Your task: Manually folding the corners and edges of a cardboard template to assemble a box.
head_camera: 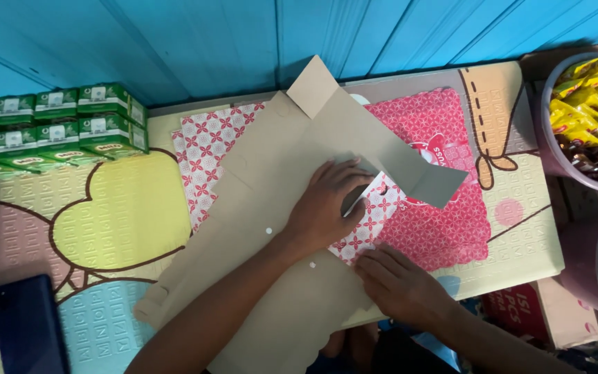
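Observation:
A flat, unfolded brown cardboard box blank (271, 173) lies diagonally across a foam play mat (112, 221). Its inner side shows a red-and-white flower pattern (209, 145) and a pink-red printed panel (444, 221). My left hand (327, 204) lies flat on the blank near its middle, fingers spread and pressing on a fold by a grey flap (423, 176). My right hand (396, 280) rests with fingers down on the patterned panel's lower edge, just below the left hand. Neither hand grips anything.
Green drink cartons (57, 125) stand stacked at the back left. A dark phone (29, 325) lies at the front left. Two tubs (545, 149) of wrapped snack packets (593, 111) stand at the right, with a cardboard box (527, 312) below. A blue plank wall (243, 41) runs behind.

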